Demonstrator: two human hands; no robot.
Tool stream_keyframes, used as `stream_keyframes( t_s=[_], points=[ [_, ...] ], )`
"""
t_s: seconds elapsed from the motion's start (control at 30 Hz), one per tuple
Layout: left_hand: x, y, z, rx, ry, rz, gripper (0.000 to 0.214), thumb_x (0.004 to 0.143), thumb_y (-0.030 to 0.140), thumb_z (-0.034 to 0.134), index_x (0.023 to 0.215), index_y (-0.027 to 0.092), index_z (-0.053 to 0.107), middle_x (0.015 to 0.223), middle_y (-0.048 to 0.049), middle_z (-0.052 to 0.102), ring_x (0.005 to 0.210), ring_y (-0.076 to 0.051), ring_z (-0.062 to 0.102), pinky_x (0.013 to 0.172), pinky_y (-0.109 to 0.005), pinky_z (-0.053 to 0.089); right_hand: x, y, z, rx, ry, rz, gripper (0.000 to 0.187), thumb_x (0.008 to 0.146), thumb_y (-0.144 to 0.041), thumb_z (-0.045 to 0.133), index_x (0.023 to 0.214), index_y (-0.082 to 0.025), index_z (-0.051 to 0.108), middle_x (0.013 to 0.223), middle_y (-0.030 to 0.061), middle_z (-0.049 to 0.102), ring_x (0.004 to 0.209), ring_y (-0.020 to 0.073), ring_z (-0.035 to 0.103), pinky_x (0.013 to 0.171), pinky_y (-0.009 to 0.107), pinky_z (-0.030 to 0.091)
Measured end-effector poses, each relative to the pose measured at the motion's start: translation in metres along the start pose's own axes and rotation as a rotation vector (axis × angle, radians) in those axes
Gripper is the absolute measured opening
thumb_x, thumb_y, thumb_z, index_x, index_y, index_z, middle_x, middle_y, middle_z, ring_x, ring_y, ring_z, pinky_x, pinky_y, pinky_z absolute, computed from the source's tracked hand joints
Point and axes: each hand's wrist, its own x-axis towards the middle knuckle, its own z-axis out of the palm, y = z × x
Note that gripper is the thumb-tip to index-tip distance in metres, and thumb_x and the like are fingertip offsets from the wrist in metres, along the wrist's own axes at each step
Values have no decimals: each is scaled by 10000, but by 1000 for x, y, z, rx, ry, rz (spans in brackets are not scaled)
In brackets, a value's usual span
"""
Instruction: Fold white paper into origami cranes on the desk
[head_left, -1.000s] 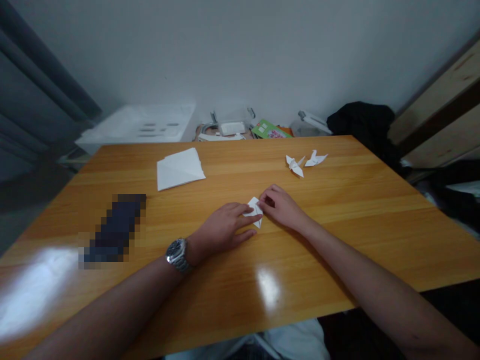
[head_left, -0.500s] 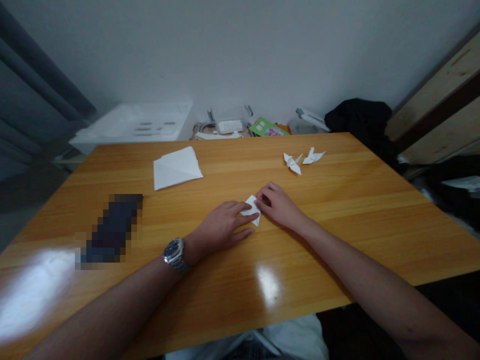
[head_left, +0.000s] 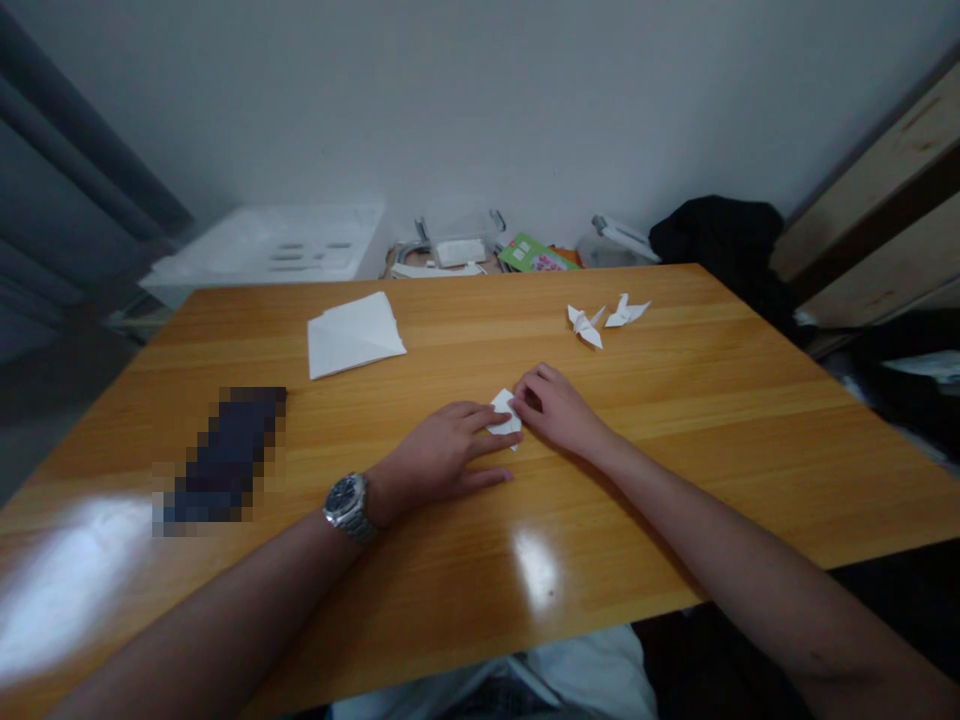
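A small folded piece of white paper (head_left: 505, 400) lies on the wooden table between my hands. My left hand (head_left: 446, 452) rests over its left side with fingers stretched out, pressing it against the tabletop; the thumb is spread away toward me. At the paper's right edge, my right hand (head_left: 559, 412) has thumb and index finger closed together on it. The fingers hide part of the paper. Beyond my right hand stand two white paper cranes (head_left: 586, 325), side by side.
A stack of white paper sheets (head_left: 354, 338) lies at the back left of the table (head_left: 675, 400). Nearer on the left is a dark, pixelated rectangular object (head_left: 229, 455). Behind the far edge are a white foam tray (head_left: 270, 235) and a green booklet (head_left: 536, 255).
My left fingers have shifted slightly across the paper, covering more of its lower part, and the thumb has spread lower. My right hand has stayed about where it was.
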Motion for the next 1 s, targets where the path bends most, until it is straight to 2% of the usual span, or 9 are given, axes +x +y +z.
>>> stream_keyframes(
  t_s=[0.4, 0.63, 0.9, 1.0],
  points=[
    [2, 2, -4, 5, -29, 6, 453, 987, 519, 543, 1351, 268, 638, 1452, -109, 570, 1299, -294, 553, 1119, -468, 434, 0, -2, -2, 23, 6, 18, 98, 918, -199, 638, 825, -200, 608, 887, 48, 571, 879, 212, 547, 811, 346, 441],
    [3, 0, -7, -53, -10, 56, 431, 983, 471, 578, 1363, 273, 628, 1427, -110, 596, 1309, -291, 553, 1119, -489, 442, 0, -1, -3, 30, 6, 18, 103, 920, -203, 636, 821, -205, 609, 876, 44, 565, 866, 209, 544, 796, 342, 442],
    [0, -3, -13, -91, -45, 87, 405, 932, 516, 640, 1282, 320, 694, 1479, -86, 554, 1351, -328, 510, 1147, -526, 410, 1, -2, -3, 15, -10, 17, 98, 929, -222, 632, 834, -202, 616, 887, 51, 570, 875, 215, 548, 804, 348, 444],
    [0, -2, -14, -106, -46, 96, 413, 925, 510, 649, 1282, 305, 691, 1471, -94, 560, 1347, -332, 512, 1146, -529, 407, 1, -1, -2, 13, -6, 16, 97, 926, -220, 634, 832, -203, 615, 888, 50, 571, 879, 215, 548, 805, 347, 443]
  ],
)
